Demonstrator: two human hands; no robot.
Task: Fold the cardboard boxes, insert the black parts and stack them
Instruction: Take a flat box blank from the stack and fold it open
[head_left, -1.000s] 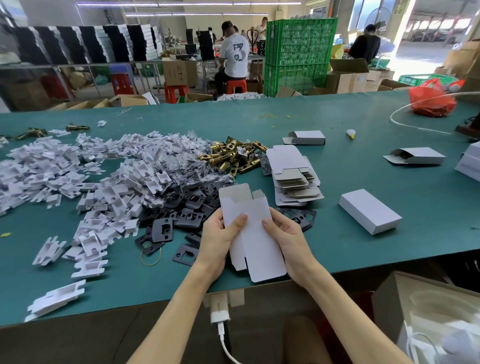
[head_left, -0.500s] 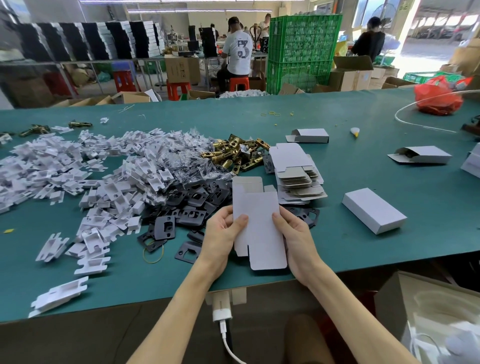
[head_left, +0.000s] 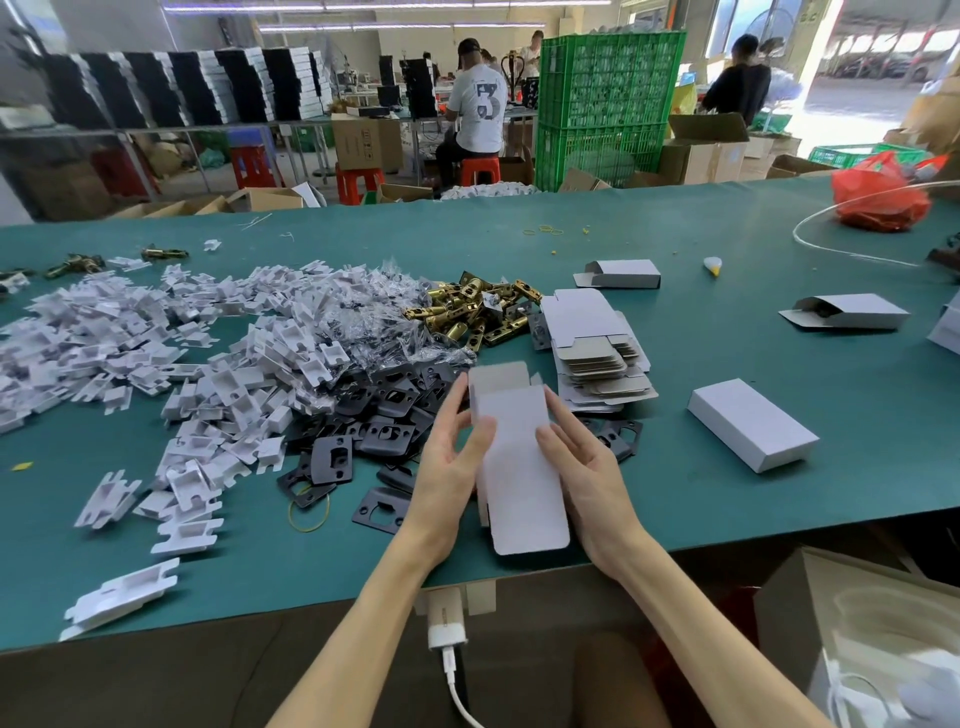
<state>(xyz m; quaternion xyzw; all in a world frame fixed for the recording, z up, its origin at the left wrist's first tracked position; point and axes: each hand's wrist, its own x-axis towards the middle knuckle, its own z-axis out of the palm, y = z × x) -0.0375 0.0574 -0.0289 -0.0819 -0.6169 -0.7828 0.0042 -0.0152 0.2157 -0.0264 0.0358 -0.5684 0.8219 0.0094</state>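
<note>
Heap of black plates (head_left: 384, 415) just beside the white carton (head_left: 519, 467), flat blanks (head_left: 587, 332) stacked behind it, closed box (head_left: 750, 423) further along. Left hand (head_left: 447, 467) and right hand (head_left: 592, 478) grip its sides over the bench (head_left: 701, 244) near edge; end flaps open.

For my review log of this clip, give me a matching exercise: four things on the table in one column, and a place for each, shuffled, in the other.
Things
1. box blank
2. closed white box
3. brass latches
4. red plastic bag

Places
A. far right end of the table
B. held between the left hand and the right hand
C. lying alone, right of the hands
D. piled beyond the black plates

Pairs: 1-B, 2-C, 3-D, 4-A
</note>
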